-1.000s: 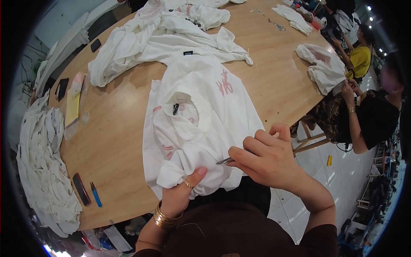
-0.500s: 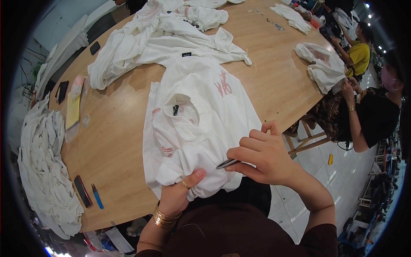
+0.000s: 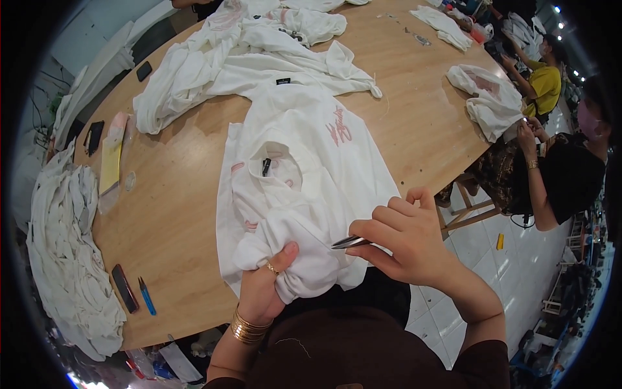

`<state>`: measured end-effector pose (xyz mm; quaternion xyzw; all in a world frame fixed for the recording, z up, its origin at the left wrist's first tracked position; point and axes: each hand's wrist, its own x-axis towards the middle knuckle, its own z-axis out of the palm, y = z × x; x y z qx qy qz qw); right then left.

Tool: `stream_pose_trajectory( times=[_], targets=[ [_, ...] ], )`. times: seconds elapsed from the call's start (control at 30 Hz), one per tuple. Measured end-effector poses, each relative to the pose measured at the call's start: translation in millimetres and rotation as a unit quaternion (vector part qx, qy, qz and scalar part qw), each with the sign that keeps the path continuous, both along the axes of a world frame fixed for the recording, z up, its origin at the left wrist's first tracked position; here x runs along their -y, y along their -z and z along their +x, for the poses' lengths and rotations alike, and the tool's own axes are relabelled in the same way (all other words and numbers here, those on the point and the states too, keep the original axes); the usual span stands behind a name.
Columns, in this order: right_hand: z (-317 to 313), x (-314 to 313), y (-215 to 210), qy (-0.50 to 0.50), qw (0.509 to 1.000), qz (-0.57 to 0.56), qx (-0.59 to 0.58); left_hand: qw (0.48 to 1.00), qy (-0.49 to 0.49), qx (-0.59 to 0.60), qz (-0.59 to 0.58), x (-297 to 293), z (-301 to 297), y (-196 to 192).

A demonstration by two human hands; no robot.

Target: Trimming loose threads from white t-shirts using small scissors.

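While the left hand (image 3: 262,290) bunches up the white shirt (image 3: 304,217), probably just to steady it, the right hand (image 3: 407,241) pinches a pointy metal tool (image 3: 351,242).

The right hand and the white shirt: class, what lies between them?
A silver pointed tool, held in the right hand, shows there in the head view.

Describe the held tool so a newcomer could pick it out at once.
At the wooden table, find the white garment in the left hand. Over it, the right hand pinches a slim, pointed, silvery tool. Its colour sets it apart from the blue tweezers lying on the table at left.
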<state>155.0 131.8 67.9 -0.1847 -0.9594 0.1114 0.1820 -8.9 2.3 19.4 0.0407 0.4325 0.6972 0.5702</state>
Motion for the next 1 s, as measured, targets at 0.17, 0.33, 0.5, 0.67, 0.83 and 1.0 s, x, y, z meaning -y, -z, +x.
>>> stream_pose_trajectory(
  times=[0.17, 0.33, 0.5, 0.67, 0.83, 1.0],
  targets=[
    [-1.0, 5.2, -0.7, 0.009, 0.999, 0.045, 0.001, 1.000, 0.014, 0.013, -0.005, -2.2, -1.3, -4.2],
    [-2.0, 6.3, -1.8, 0.008, 0.998, 0.068, 0.007, 1.000, 0.008, 0.026, 0.010, -3.1, -2.3, -3.3],
    [-2.6, 6.4, -4.4, -0.001, 0.998, 0.067, 0.006, 0.999, 0.004, 0.031, 0.015, -2.5, -2.8, -1.5],
    [-4.4, 6.8, -5.4, 0.000, 0.998, 0.068, 0.002, 1.000, 0.010, 0.022, 0.001, -2.3, -3.5, -3.5],
    [-3.1, 6.7, -6.0, 0.002, 0.997, 0.074, 0.011, 1.000, 0.011, 0.007, -0.008, -3.0, -1.9, -4.0],
    [-2.4, 5.1, -6.8, -0.014, 0.996, 0.084, 0.018, 1.000, 0.015, 0.014, -0.019, -2.4, -1.8, -3.4]
  ],
)
